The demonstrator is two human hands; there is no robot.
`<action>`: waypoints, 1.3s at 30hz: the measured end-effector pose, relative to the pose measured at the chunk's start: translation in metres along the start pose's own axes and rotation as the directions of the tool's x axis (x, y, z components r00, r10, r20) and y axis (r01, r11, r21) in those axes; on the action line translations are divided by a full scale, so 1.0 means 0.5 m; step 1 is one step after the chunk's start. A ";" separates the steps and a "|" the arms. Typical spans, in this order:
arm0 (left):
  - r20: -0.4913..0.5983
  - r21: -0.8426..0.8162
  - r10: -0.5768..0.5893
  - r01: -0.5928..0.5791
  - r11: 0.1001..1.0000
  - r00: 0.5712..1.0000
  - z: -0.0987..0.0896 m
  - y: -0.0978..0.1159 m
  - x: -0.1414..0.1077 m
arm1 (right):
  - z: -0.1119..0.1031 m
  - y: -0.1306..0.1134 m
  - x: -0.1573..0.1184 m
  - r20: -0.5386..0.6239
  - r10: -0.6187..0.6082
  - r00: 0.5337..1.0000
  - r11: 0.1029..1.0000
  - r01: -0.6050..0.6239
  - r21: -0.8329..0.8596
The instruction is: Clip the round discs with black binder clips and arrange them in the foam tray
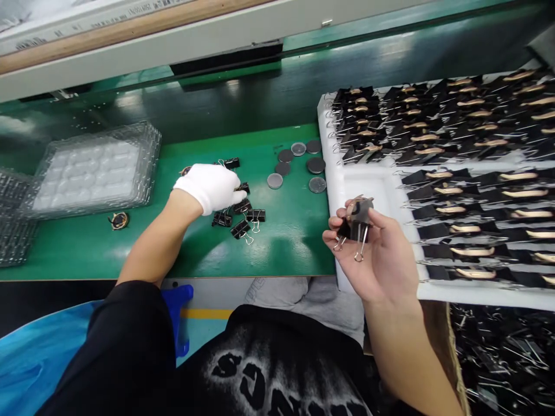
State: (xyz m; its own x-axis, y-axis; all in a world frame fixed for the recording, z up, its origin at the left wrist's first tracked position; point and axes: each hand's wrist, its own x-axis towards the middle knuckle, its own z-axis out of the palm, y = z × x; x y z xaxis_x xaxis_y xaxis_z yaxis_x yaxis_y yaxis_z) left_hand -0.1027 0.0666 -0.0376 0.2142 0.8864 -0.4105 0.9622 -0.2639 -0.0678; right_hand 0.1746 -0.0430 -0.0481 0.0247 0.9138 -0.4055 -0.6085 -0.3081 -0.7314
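Note:
My left hand, in a white glove, reaches over a loose group of black binder clips on the green table. Its fingers are bent around one black clip at the upper edge of the group. Bare and palm up, my right hand holds a small assembly between thumb and fingers. Two black binder clips with silver wire handles are on that assembly, and a beige piece shows at its top. Beneath it lies the near left corner of a white foam tray.
Rows of clipped pieces fill much of the tray. Several round discs lie left of it. Clear plastic trays are stacked at left, near a small ring-shaped part. Many clips lie in a container at lower right.

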 end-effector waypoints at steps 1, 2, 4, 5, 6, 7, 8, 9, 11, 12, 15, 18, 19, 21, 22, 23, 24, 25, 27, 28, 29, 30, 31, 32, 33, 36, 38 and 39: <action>-0.047 0.027 0.001 0.000 1.000 0.999 0.002 0.005 0.002 | 0.002 0.003 -0.001 0.003 -0.013 1.000 0.999 0.013 -0.053; -0.111 0.045 0.001 0.004 0.999 0.994 0.003 0.008 0.003 | 0.004 0.007 -0.003 0.015 -0.027 1.000 0.994 0.028 -0.103; -0.270 0.040 0.022 -0.011 0.999 0.963 0.005 0.011 0.001 | 0.006 0.016 -0.003 0.062 -0.049 0.997 0.983 0.059 -0.176; -0.347 0.017 0.047 -0.044 0.999 0.937 0.004 0.011 -0.001 | 0.006 0.021 -0.001 0.089 -0.061 0.994 0.976 0.078 -0.201; -0.413 -0.021 0.078 -0.095 0.995 0.907 0.003 0.012 -0.005 | 0.005 0.025 0.002 0.112 -0.081 0.990 0.968 0.105 -0.230; -0.464 -0.074 0.113 -0.165 0.983 0.879 0.000 0.015 -0.010 | 0.005 0.030 0.005 0.136 -0.110 0.985 0.952 0.144 -0.270; -0.491 -0.145 0.156 -0.257 0.956 0.857 -0.004 0.018 -0.017 | 0.005 0.034 0.008 0.169 -0.146 0.975 0.927 0.194 -0.320; -0.495 -0.231 0.209 -0.360 0.904 0.843 -0.009 0.023 -0.024 | 0.004 0.038 0.011 0.214 -0.183 0.959 0.894 0.253 -0.370; -0.455 -0.408 0.362 -0.552 0.728 0.814 -0.020 0.037 -0.039 | 0.004 0.043 0.014 0.346 -0.247 0.905 0.816 0.387 -0.430; -0.421 -0.476 0.456 -0.619 0.625 0.784 -0.025 0.045 -0.047 | 0.004 0.044 0.013 0.421 -0.266 0.867 0.782 0.449 -0.432; -0.394 -0.569 0.598 -0.696 0.438 0.698 -0.035 0.076 -0.062 | 0.010 0.049 0.003 0.537 -0.347 0.769 0.690 0.597 -0.409; -0.585 -0.627 0.371 -0.692 0.357 0.721 -0.034 0.124 -0.070 | 0.024 0.059 -0.007 0.438 -0.579 0.688 0.567 0.725 -0.390; -0.645 -0.642 0.250 -0.689 0.336 0.722 -0.033 0.144 -0.072 | 0.030 0.064 -0.009 0.390 -0.653 0.650 0.529 0.759 -0.379; -0.723 -0.637 0.064 -0.700 0.322 0.688 -0.037 0.183 -0.075 | 0.043 0.074 -0.010 0.319 -0.748 0.581 0.480 0.807 -0.345; -0.750 -0.622 0.009 -0.709 0.333 0.662 -0.041 0.201 -0.077 | 0.049 0.079 -0.009 0.300 -0.770 0.563 0.469 0.819 -0.330; -0.773 -0.601 -0.024 -0.719 0.347 0.634 -0.047 0.216 -0.079 | 0.054 0.084 -0.008 0.288 -0.783 0.552 0.465 0.826 -0.318; -0.790 -0.585 -0.049 -0.728 0.356 0.611 -0.054 0.229 -0.080 | 0.058 0.089 -0.007 0.281 -0.791 0.543 0.463 0.832 -0.306; -0.799 -0.577 -0.067 -0.732 0.362 0.597 -0.062 0.240 -0.081 | 0.062 0.094 -0.007 0.270 -0.800 0.536 0.460 0.836 -0.298; -0.799 -0.584 -0.099 -0.724 0.367 0.593 -0.077 0.254 -0.079 | 0.068 0.103 -0.005 0.247 -0.818 0.520 0.444 0.843 -0.305; -0.793 -0.594 -0.115 -0.717 0.363 0.599 -0.083 0.258 -0.076 | 0.071 0.107 -0.004 0.231 -0.828 0.511 0.431 0.843 -0.321; -0.783 -0.609 -0.127 -0.710 0.352 0.609 -0.087 0.261 -0.071 | 0.073 0.111 -0.003 0.217 -0.836 0.504 0.418 0.841 -0.343; -0.771 -0.627 -0.135 -0.705 0.332 0.622 -0.090 0.263 -0.065 | 0.074 0.114 -0.002 0.205 -0.843 0.497 0.406 0.838 -0.363; -0.759 -0.643 -0.138 -0.702 0.305 0.636 -0.091 0.265 -0.059 | 0.076 0.117 -0.001 0.199 -0.848 0.492 0.396 0.836 -0.379; -0.747 -0.660 -0.138 -0.701 0.270 0.650 -0.092 0.266 -0.052 | 0.077 0.119 0.001 0.196 -0.851 0.487 0.388 0.836 -0.389; -0.734 -0.676 -0.137 -0.700 0.231 0.665 -0.093 0.266 -0.047 | 0.078 0.122 0.002 0.198 -0.854 0.482 0.381 0.837 -0.393; -0.699 -0.714 -0.143 -0.693 0.095 0.700 -0.099 0.261 -0.038 | 0.079 0.129 0.004 0.222 -0.862 0.456 0.345 0.849 -0.401; -0.672 -0.732 -0.149 -0.681 -0.014 0.726 -0.107 0.252 -0.038 | 0.079 0.133 0.003 0.244 -0.873 0.423 0.301 0.859 -0.413; -0.657 -0.740 -0.146 -0.670 -0.066 0.740 -0.113 0.245 -0.038 | 0.079 0.134 0.002 0.252 -0.879 0.405 0.278 0.864 -0.419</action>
State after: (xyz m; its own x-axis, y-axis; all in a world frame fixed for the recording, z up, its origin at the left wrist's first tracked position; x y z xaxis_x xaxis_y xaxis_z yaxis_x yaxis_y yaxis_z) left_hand 0.0208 0.0387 0.0133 0.1282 0.9442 0.3033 -0.0823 -0.2947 0.9520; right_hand 0.1027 -0.0524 -0.0758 0.3449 0.7073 0.6170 0.1847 0.5934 -0.7835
